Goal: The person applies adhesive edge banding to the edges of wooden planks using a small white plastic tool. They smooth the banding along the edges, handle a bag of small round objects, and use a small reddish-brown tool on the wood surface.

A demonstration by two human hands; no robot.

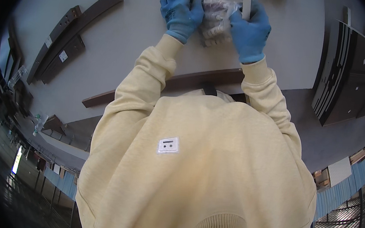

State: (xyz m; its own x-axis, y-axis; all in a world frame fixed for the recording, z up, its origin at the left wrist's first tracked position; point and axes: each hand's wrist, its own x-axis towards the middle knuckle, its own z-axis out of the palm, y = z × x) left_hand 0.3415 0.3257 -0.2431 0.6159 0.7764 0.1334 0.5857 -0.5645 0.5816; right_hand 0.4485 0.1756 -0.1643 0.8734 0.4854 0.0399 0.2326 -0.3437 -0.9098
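Nearest the camera, filling the lower picture with a pale yellow knitted sweatshirt [193, 177] bearing a small white square patch [168, 145] on the chest, both sleeves stretching upward over the grey worktop [124, 32]. Just beyond the chest, lying across the worktop's near part: a long dark brown wooden board [194, 82], partly hidden under the arms. Farther up, holding a small clear crumpled plastic bag of little light and dark hardware pieces [215, 21] between both hands, just above the worktop. Left hand in a blue work glove [182, 12] gripping the bag's left end, fingers [189, 5] curled and pressed together on the plastic. Right hand in a blue work glove [250, 30] closing on the bag's right end, fingers pinching the plastic, with a narrow pale strip [246, 3] standing up from the same grip. Off to the left, well apart from the hands, resting on the worktop: several long dark brown wooden rails [73, 29] with small white labels. Far right, beyond the worktop's edge, lying stacked: dark brown flat panels [351, 74].
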